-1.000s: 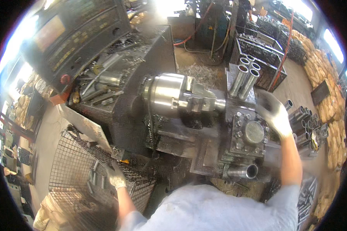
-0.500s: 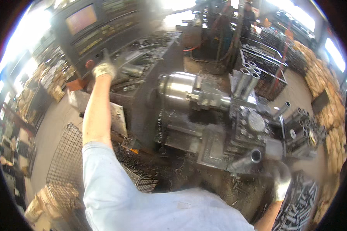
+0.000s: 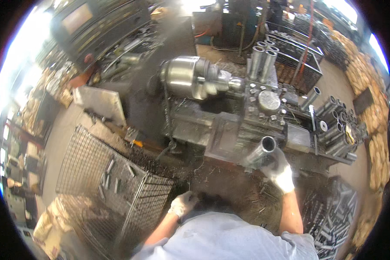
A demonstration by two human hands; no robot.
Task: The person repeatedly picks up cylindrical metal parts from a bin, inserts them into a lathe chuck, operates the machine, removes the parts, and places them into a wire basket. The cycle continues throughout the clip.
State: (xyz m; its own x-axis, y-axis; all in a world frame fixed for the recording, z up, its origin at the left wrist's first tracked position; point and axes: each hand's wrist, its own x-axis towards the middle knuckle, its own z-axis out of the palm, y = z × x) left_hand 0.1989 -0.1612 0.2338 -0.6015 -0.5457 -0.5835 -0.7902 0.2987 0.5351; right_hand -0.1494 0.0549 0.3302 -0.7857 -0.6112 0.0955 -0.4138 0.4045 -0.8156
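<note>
My left hand, in a whitish glove, is held low in front of my body, beside the wire basket. Its fingers look curled, and nothing shows in them. My right hand, in a glove with a dark, soiled finger side, is right beside an upright metal tube at the lathe carriage's near edge. Its fingers are smeared and partly hidden, so I cannot tell whether they grip the tube or something behind it. Beyond, the lathe's shiny chuck faces the bolted tool post.
Several tubes stand behind the tool post, and more tubes are grouped at right. A wire basket with short metal pieces is at lower left. A heap of cut pieces lies at lower right. A control panel rises at far left.
My left hand has come back from the control panel down to my body. My right hand has moved up and left to the tube at the carriage. The view has tilted down.
</note>
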